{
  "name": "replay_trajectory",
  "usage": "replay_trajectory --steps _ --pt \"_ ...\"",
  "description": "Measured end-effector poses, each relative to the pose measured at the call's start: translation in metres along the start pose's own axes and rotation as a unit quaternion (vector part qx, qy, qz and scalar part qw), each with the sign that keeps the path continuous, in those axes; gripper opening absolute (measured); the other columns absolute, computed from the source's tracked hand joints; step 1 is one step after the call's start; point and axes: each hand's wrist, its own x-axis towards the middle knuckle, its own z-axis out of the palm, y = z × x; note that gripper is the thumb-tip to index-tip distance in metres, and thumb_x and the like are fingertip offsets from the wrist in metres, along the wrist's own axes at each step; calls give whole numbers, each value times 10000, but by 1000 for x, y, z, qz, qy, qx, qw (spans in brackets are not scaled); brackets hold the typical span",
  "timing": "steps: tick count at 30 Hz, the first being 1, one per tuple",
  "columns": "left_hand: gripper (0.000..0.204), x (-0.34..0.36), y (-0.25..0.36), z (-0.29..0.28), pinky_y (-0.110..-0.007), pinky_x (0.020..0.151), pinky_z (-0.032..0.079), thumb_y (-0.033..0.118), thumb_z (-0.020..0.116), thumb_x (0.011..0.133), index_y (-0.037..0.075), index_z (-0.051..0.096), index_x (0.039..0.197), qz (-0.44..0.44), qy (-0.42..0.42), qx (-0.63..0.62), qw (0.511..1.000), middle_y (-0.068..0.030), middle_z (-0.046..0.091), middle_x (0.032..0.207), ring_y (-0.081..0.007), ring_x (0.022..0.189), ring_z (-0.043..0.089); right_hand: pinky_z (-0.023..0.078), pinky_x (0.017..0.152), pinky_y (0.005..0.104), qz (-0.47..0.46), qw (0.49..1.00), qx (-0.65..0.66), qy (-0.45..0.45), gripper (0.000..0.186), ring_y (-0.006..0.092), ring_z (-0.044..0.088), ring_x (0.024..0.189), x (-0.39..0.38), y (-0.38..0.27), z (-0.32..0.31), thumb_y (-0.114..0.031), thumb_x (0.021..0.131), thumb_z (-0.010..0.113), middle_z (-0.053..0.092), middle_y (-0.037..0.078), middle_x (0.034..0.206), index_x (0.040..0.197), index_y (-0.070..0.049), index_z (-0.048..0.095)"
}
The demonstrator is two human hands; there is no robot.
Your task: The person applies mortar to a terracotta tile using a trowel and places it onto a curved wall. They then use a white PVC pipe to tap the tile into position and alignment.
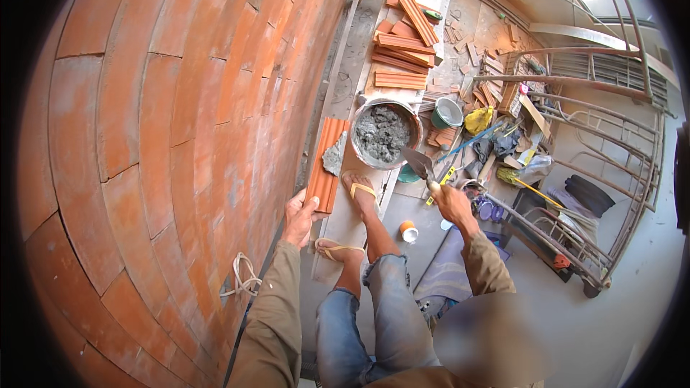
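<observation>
My left hand (299, 218) grips the near end of a grooved terracotta tile (325, 185), its fingers closed around the edge. A lump of grey mortar (334, 155) clings to the tile's right side. In my right hand (454, 206) is the wooden handle of a trowel (417, 163), whose blade points toward a bucket (417, 129). Wet grey mortar (384, 134) fills much of that bucket, which stands on the plank just beyond my feet. Past it lies a loose stack of ribbed terracotta tiles (402, 54).
A wall of large terracotta blocks (162, 115) rises close on my left. I stand on a narrow plank (332, 228) in sandals. Lower down at right are a green bucket (447, 112), broken tile pieces, a level (440, 185), and a rusty metal scaffold frame (575, 93). A coiled rope (241, 276) hangs beside the wall.
</observation>
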Motion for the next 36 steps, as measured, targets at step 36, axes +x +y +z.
replay_trajectory --steps 36 --pt "471 20 -77 28 -383 843 590 60 494 1001 -24 413 1457 -30 118 -41 992 -141 598 1221 -230 1023 653 520 683 407 69 972 223 -26 475 274 703 719 39 -38 58 -468 895 659 719 184 809 1138 -66 723"
